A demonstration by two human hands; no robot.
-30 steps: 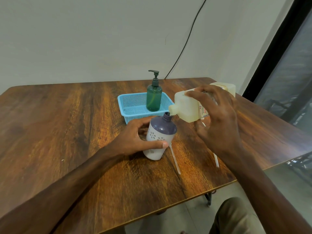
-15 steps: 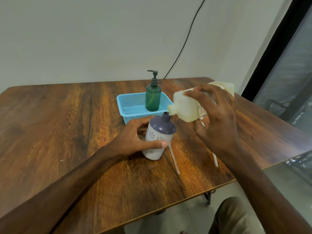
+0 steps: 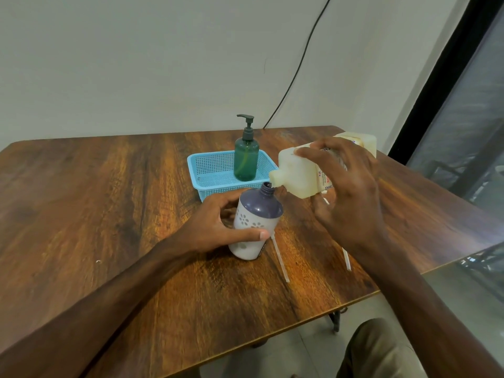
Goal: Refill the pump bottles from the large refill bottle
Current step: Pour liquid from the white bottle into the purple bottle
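The left hand point(image 3: 218, 227) grips the purple pump bottle point(image 3: 256, 222) upright on the surface point(image 3: 109, 214); the right hand point(image 3: 343, 192) clasps the tipped refill bottle point(image 3: 297, 175), spout at its narrow neck. A slight drift would likely spill soap.

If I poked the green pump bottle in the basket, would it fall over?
Probably quite easily. The green pump bottle is tall and narrow with a pump head on top, so it looks top-heavy. It stands loose in the blue basket, whose low walls wouldn't catch it. It seems see-through plastic and perhaps mostly empty, so likely light, not breakable.
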